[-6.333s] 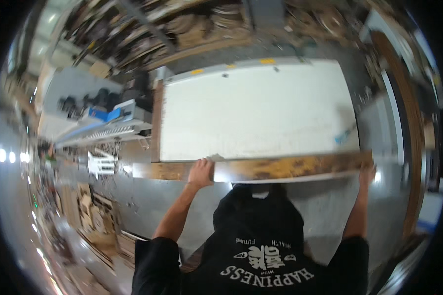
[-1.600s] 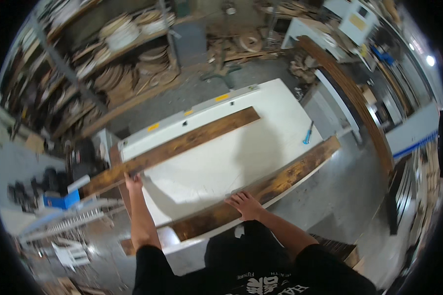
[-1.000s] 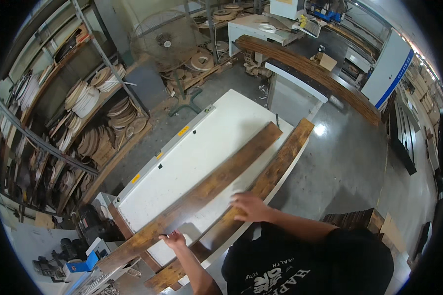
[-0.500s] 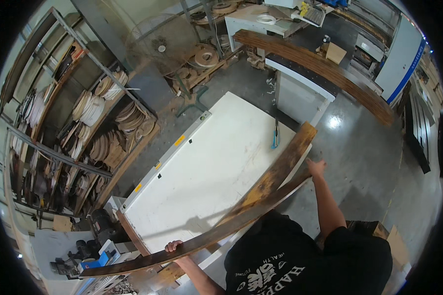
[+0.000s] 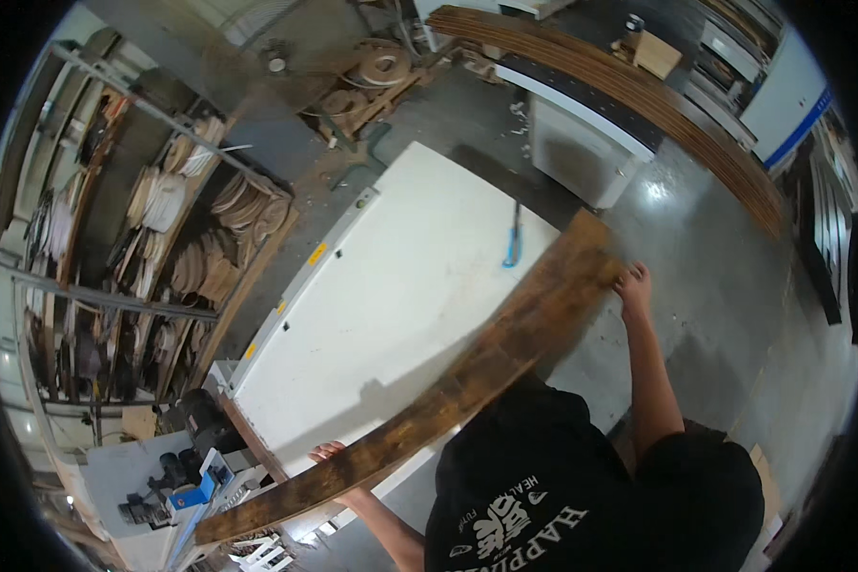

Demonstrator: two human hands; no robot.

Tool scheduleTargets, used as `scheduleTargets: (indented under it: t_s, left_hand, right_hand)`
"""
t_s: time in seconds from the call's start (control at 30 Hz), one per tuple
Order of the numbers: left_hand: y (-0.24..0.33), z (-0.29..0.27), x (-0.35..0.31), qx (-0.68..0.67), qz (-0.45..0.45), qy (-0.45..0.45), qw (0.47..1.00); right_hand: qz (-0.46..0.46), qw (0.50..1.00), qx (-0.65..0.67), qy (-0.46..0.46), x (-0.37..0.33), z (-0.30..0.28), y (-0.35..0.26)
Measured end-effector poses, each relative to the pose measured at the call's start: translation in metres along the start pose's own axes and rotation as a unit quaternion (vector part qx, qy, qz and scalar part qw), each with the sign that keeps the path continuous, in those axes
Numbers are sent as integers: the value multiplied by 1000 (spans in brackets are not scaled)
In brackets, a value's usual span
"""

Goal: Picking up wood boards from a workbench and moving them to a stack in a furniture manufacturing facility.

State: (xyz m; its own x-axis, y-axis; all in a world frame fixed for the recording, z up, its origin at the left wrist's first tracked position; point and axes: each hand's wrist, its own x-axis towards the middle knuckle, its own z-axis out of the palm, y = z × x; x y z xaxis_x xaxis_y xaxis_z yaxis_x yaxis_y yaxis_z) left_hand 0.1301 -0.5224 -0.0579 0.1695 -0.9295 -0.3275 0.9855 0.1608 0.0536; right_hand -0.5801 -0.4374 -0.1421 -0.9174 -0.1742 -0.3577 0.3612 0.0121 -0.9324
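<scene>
A long dark-brown wooden plank (image 5: 448, 386) stretches along the near edge of a white-topped table (image 5: 381, 286). My left hand (image 5: 330, 455) is closed around its left part, with fingers on the upper side. At the far right end my right hand (image 5: 634, 283) grips the plank's edge, blurred slightly by motion. The plank's broad, mottled face points up. Whether it touches the tabletop, or covers a second plank, I cannot tell. A blue utility knife (image 5: 513, 248) lies on the tabletop, left of the plank's right end.
A grey spirit level (image 5: 310, 267) runs along the table's left edge. Shelves (image 5: 133, 210) with rolled edging strips stand at left. Long curved brown boards (image 5: 629, 91) rest on a white stand (image 5: 582, 153) ahead. A black motor (image 5: 198, 424) sits at lower left.
The held plank has rolled from its narrow edge to show its broad face, and now covers the place of the other plank. My right hand has moved up and outward. The view has shifted.
</scene>
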Motion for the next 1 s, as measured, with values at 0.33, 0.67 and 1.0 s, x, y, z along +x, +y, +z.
scheduleTargets:
  t_s: [0.33, 0.67, 1.0]
  left_hand:
    - [-32, -27, -44, 110, 126, 218, 962]
    - [-21, -110, -37, 332, 87, 253, 905]
    - [-16, -82, -60, 958, -47, 141, 244]
  right_hand:
    - [-47, 995, -56, -64, 23, 34, -15]
    - [-223, 930, -267, -122, 66, 54, 17]
    - [-122, 951, -243, -148, 96, 56, 42]
